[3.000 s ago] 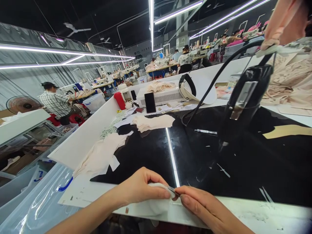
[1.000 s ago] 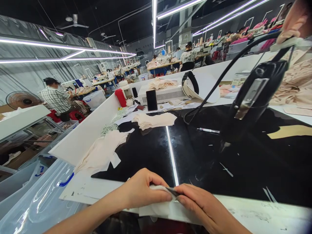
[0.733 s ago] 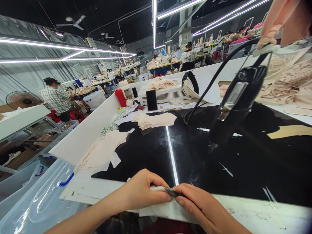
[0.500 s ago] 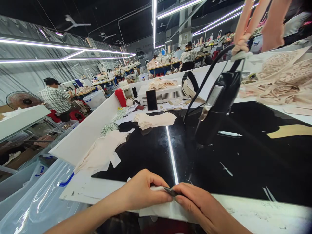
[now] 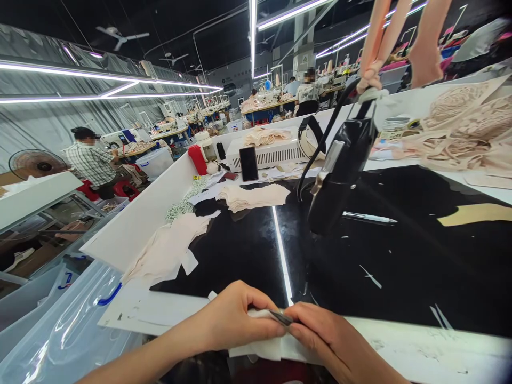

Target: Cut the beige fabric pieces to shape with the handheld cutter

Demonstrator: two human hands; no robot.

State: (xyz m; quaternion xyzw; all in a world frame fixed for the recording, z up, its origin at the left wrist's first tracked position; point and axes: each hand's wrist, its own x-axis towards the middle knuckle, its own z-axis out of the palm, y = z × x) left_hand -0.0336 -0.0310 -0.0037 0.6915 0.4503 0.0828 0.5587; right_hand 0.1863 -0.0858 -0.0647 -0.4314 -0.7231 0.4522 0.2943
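Two pinches: left hand (image 5: 236,320) gripping white material (image 5: 267,350), right hand (image 5: 332,335) closed on a pointed metal tool (image 5: 282,318), perhaps snips; I'd want the material taut beside its tip.

Shines smooth and glossy across the black table surface (image 5: 244,256). Looks like soft matt cloth in the beige stack (image 5: 256,197), like slick clear plastic in the bin (image 5: 60,328), like glossy black plastic on the hanging device (image 5: 350,160), with polished metal on its plate (image 5: 330,164). Appears matt on the white piece (image 5: 260,350), greyly metallic on the small pointed tool (image 5: 282,318).
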